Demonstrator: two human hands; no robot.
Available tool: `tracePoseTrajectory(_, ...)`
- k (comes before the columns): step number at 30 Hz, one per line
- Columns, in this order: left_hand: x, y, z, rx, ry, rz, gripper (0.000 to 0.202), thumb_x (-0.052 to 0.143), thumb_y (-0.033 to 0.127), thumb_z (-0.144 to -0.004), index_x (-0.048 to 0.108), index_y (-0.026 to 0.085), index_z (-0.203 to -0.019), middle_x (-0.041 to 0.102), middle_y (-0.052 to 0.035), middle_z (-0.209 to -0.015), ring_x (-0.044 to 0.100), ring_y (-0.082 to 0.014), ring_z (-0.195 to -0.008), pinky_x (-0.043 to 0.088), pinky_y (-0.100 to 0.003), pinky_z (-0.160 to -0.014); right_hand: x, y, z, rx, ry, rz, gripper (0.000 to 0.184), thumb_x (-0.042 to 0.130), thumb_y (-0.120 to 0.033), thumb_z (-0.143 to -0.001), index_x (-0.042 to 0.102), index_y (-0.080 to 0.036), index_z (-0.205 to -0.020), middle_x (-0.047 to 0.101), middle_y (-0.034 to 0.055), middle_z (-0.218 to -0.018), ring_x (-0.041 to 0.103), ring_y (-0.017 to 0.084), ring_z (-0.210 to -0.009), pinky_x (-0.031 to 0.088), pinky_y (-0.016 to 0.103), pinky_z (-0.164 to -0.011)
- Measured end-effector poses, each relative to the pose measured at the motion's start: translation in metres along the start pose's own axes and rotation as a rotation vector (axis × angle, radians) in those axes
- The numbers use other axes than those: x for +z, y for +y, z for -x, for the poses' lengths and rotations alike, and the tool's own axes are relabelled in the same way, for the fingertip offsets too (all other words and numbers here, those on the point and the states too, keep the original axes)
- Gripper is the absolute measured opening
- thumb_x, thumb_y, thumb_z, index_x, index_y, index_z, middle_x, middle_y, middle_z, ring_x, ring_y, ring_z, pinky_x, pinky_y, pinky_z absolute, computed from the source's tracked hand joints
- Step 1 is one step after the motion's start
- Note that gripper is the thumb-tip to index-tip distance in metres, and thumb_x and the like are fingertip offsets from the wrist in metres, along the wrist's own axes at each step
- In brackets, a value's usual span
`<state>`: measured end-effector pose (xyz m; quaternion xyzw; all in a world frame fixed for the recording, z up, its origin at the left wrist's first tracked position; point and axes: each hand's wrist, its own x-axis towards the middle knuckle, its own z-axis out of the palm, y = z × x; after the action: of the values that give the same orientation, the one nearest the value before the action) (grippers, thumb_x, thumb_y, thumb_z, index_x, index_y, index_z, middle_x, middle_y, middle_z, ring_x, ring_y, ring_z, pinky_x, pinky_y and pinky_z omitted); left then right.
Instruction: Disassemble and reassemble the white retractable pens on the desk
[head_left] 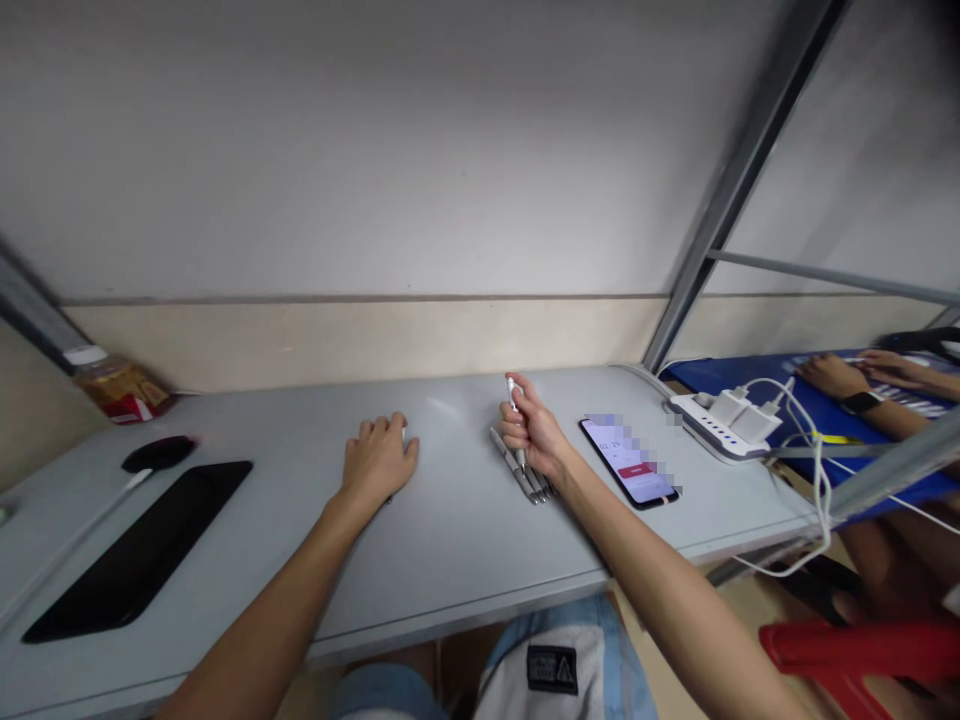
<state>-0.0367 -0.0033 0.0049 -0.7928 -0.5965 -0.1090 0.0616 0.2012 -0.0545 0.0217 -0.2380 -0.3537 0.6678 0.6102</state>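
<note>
My right hand (534,428) is closed around a white pen (513,390), which it holds upright with the thumb at its top end. Just beneath that hand, several grey pens (519,470) lie side by side on the table, partly covered by it. Palm down on the tabletop, my left hand (377,455) has its fingers bent over a slim pen (406,436). Only bits of this pen show past the hand, by the thumb and below the palm.
A lit phone (628,462) lies right of the pens, near a white power strip (724,428) with plugs and cables. On the left are a black tablet-like slab (142,555), a round black charger (157,454) and a bottle (120,385). Another person's hands (832,380) work beyond the metal frame (739,190).
</note>
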Motion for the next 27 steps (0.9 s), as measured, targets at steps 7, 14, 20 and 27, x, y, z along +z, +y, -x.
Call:
tracePoseTrajectory(7, -0.004, 0.001, 0.001, -0.023, -0.054, -0.01, 0.039, 0.036, 0.038, -0.087, 0.053, 0.016, -0.113, 0.064, -0.0177, -0.105, 0.054, -0.0341, -0.102, 0.043, -0.042, -0.074, 0.005, 0.001, 0.003, 0.074, -0.052, 0.023, 0.036, 0.058, -0.035, -0.086, 0.046, -0.034, -0.12, 0.04, -0.0075, -0.062, 0.028, 0.006, -0.043, 0.02, 0.015, -0.039)
tracePoseTrajectory(14, -0.01, 0.003, 0.001, -0.04, -0.107, -0.016, 0.036, 0.034, 0.031, -0.086, 0.052, 0.016, -0.114, 0.068, -0.0155, -0.095, 0.062, -0.033, -0.091, 0.041, -0.044, -0.074, 0.011, 0.008, 0.006, 0.15, -0.146, 0.14, 0.036, 0.066, -0.023, -0.078, 0.058, -0.022, -0.112, 0.056, -0.0005, -0.079, 0.053, 0.01, -0.067, 0.045, 0.023, -0.064)
tracePoseTrajectory(20, -0.011, 0.003, 0.001, -0.03, -0.108, -0.033, 0.035, 0.034, 0.029, -0.085, 0.052, 0.016, -0.112, 0.069, -0.0149, -0.092, 0.064, -0.0328, -0.088, 0.041, -0.043, -0.074, 0.003, 0.01, 0.002, 0.018, -0.017, 0.354, 0.033, 0.073, -0.023, -0.068, 0.059, -0.019, -0.098, 0.06, -0.0003, -0.08, 0.055, 0.011, -0.07, 0.043, 0.023, -0.065)
tracePoseTrajectory(27, -0.012, 0.003, 0.002, -0.013, -0.111, -0.006, 0.035, 0.034, 0.029, -0.084, 0.052, 0.016, -0.112, 0.07, -0.0155, -0.091, 0.064, -0.0328, -0.087, 0.04, -0.044, -0.074, -0.005, 0.022, -0.002, -0.273, 0.121, 1.174, 0.027, 0.067, -0.028, -0.075, 0.062, -0.021, -0.1, 0.06, -0.0002, -0.08, 0.053, 0.014, -0.071, 0.039, 0.026, -0.066)
